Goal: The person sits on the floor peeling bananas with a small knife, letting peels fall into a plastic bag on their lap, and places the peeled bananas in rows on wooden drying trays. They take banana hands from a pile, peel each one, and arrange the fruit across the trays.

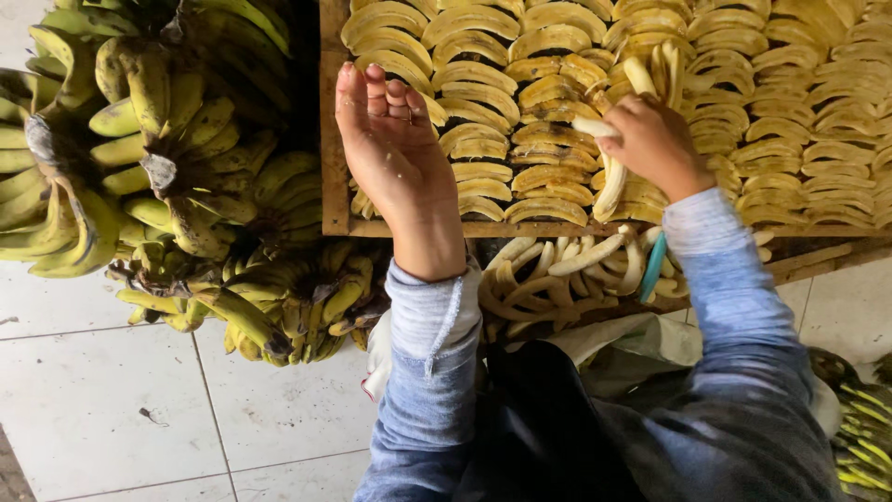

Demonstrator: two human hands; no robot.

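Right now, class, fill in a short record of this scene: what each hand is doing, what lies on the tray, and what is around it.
left hand: open, palm showing, empty, above the tray edge
right hand: holds a peeled banana over the tray
tray: wooden, filled with rows of yellow banana slices
near the body: pile of peeled bananas, with a blue-handled tool
to the left: bunches of unpeeled bananas on a white tiled floor
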